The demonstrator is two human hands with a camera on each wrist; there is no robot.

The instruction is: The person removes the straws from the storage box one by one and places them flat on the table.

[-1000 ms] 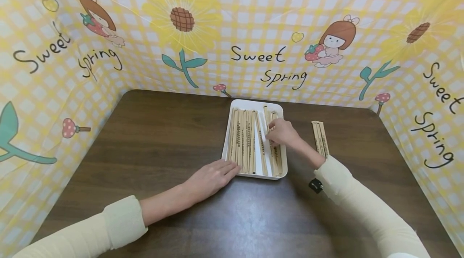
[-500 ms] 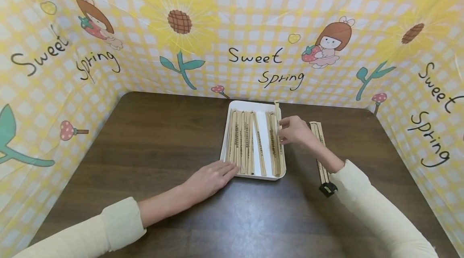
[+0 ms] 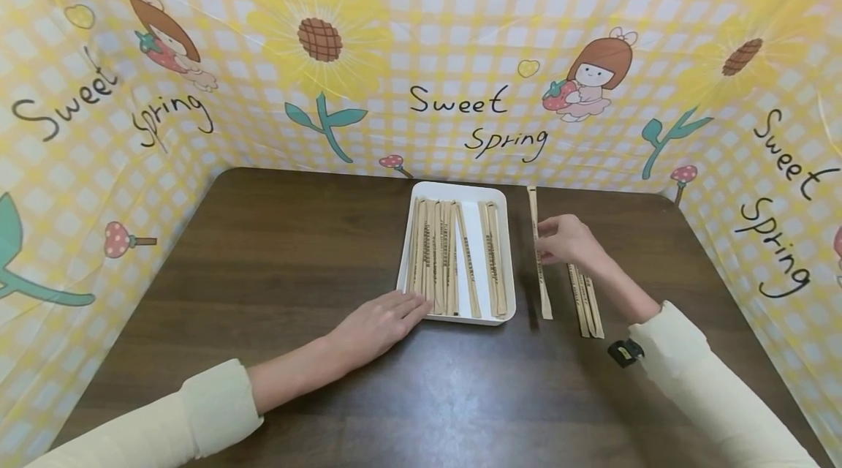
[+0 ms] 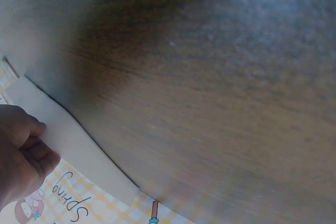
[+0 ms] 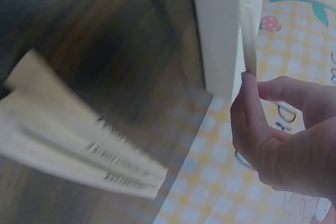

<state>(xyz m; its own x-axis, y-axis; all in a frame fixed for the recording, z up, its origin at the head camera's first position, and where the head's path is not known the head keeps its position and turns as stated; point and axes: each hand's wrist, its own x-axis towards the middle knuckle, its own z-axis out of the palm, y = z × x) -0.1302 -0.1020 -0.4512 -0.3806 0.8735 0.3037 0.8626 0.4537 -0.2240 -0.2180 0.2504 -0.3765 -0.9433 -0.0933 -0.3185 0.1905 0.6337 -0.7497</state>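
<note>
Right hand (image 3: 569,240): pinches one slim, tan, paper-sleeved stick (image 3: 534,230) between thumb and fingertips, about mid-length. The stick is over the gap between the white, shallow, rectangular tray (image 3: 471,219) and a small group of tan paper sleeves (image 3: 585,307) lying side by side on the dark brown wood-grain table (image 3: 296,234). A shadow beside it suggests it is clear of the surface.

Left hand (image 3: 381,322): fingers outstretched at the tray's near-left corner, touching it, not wrapped round any stick. The left wrist view is blurred, so how firmly it presses cannot be told.

In the tray: a close row of matching sleeves (image 3: 434,256) along the left side, one slanting sleeve (image 3: 468,263) next to it, bare floor, then a narrow bunch (image 3: 493,256) by the right wall.

Handling, judged: very light, fairly stiff lengthwise — the paper smooth enough to slip a little and easily creased. Best hold is a gentle pinch near the middle, across the narrow width; an end hold would let it swing.
</note>
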